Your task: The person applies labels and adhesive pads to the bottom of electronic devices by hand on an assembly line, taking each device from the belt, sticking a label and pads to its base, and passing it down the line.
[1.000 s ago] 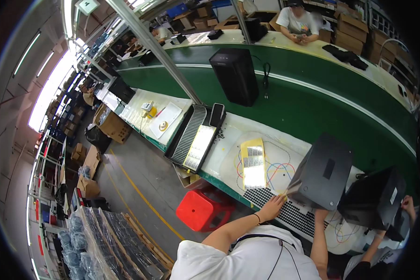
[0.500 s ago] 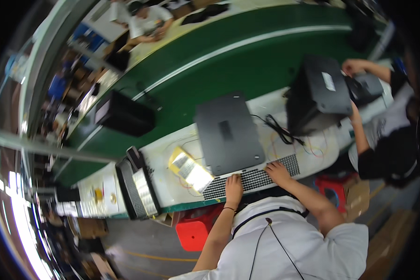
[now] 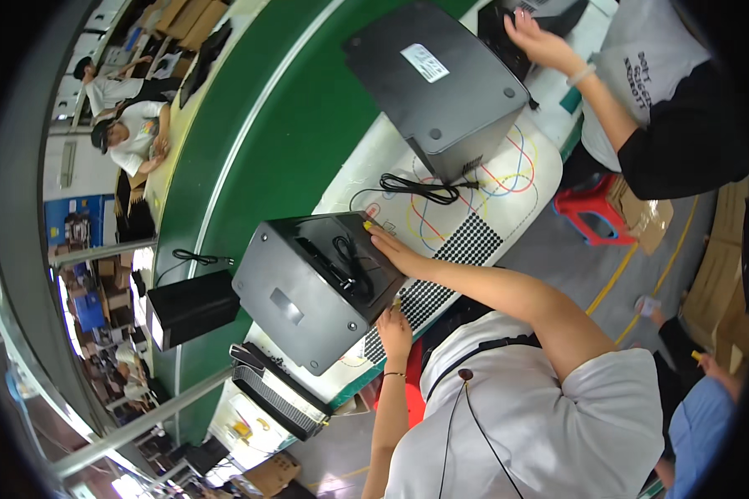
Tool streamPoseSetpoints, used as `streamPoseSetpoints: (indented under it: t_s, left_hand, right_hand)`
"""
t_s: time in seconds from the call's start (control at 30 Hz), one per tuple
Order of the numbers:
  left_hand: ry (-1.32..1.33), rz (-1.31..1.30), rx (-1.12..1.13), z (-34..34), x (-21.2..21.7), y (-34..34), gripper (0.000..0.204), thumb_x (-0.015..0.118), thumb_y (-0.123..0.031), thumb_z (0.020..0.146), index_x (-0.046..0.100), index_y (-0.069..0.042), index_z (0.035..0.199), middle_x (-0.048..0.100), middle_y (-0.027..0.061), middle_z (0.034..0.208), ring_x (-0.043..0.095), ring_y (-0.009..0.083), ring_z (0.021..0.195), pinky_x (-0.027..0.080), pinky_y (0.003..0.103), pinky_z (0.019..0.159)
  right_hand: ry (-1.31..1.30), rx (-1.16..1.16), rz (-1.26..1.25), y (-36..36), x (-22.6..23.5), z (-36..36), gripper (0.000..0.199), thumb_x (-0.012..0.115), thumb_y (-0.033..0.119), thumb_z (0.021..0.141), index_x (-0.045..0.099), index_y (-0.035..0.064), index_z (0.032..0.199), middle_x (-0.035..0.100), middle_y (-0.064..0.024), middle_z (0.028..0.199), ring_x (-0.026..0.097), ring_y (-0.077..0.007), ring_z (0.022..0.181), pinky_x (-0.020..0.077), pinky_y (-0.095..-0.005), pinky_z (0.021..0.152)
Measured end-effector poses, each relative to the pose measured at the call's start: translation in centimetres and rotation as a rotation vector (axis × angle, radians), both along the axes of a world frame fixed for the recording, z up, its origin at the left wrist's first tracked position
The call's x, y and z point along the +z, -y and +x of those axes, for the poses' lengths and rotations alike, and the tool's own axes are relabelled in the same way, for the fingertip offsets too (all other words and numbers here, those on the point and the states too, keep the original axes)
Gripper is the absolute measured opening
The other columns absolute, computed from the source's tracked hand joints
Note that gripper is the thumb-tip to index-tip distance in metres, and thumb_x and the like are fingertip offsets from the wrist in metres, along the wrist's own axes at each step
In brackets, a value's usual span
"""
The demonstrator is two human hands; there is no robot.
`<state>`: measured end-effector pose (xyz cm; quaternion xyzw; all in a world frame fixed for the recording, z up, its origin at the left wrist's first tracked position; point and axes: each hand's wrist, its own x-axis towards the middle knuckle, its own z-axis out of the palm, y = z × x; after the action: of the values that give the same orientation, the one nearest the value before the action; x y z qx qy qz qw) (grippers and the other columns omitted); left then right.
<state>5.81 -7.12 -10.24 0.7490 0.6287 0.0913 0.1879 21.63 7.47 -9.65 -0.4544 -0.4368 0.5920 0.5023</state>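
A dark grey box-shaped appliance (image 3: pixel 287 291) with round feet sits tilted across the worktable in front of me. In a recess in its side lies a coiled black power cord (image 3: pixel 349 266). My right hand (image 3: pixel 391 249) presses along the upper right edge of the box, fingers stretched over it. My left hand (image 3: pixel 394 331) grips the lower right corner, its fingertips partly hidden against the casing. Small yellow bits show at the fingertips of both hands. Beneath my forearm runs a sheet of black dots (image 3: pixel 466 254) on the white table mat (image 3: pixel 541 158).
A second dark grey box (image 3: pixel 441 91) stands to the far right, its black cord (image 3: pixel 424 190) on the mat. There a co-worker's hand (image 3: pixel 541 41) hovers. A black box (image 3: pixel 193 308) rests on the green conveyor belt (image 3: pixel 300 133). A black-framed panel (image 3: pixel 279 391) lies left; red stools (image 3: pixel 595 212) stand below.
The grey box has been turned, so its recessed side with the cord now faces me. Both hands have moved from the dotted sheet onto the box. My view has swung round.
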Motion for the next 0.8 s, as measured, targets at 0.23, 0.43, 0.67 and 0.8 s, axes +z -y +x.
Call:
streamPoseSetpoints:
  t_s: [0.23,0.43,0.67,0.8]
  left_hand:
    - [0.003,-0.015,-0.091,1.8,-0.5,-0.2,0.035,0.053,0.0,0.081,0.054,0.004,0.116,0.054,0.0212,0.11,0.05,0.0382,0.105,0.043,0.044,0.091]
    - [-0.066,0.082,-0.051,2.0,0.3,-0.6,0.035,0.051,-0.003,0.085,0.055,-0.001,0.119,0.061,0.0211,0.107,0.058,0.0386,0.096,0.046,0.047,0.085]
    - [-0.084,0.001,0.035,0.9,-1.1,0.8,0.032,0.049,0.002,0.083,0.056,0.002,0.114,0.06,0.019,0.101,0.057,0.0359,0.094,0.047,0.044,0.083]
    - [-0.109,-0.01,0.072,1.0,-3.1,1.1,0.022,0.054,-0.001,0.077,0.059,0.001,0.099,0.062,0.0217,0.086,0.06,0.0409,0.078,0.049,0.049,0.071]
  right_hand:
    - [-0.003,0.173,0.003,1.2,-1.2,3.3,0.047,0.043,0.03,0.1,0.041,0.0024,0.139,0.038,-0.0138,0.146,0.033,-0.0265,0.137,0.0249,-0.0319,0.112]
    - [0.672,0.074,0.108,7.7,-2.6,7.6,0.02,0.058,0.009,0.084,0.06,0.0066,0.104,0.06,-0.0109,0.102,0.057,-0.0302,0.1,0.0484,-0.0379,0.083]
    - [1.033,0.353,0.749,8.2,-3.4,7.0,0.022,0.055,0.014,0.077,0.065,0.0079,0.095,0.06,-0.0019,0.101,0.055,-0.0195,0.103,0.0429,-0.0325,0.09]
    - [1.175,0.456,0.782,8.4,-3.5,5.7,0.023,0.054,0.013,0.075,0.063,0.007,0.095,0.058,-0.0039,0.099,0.055,-0.0202,0.099,0.0437,-0.0328,0.086]
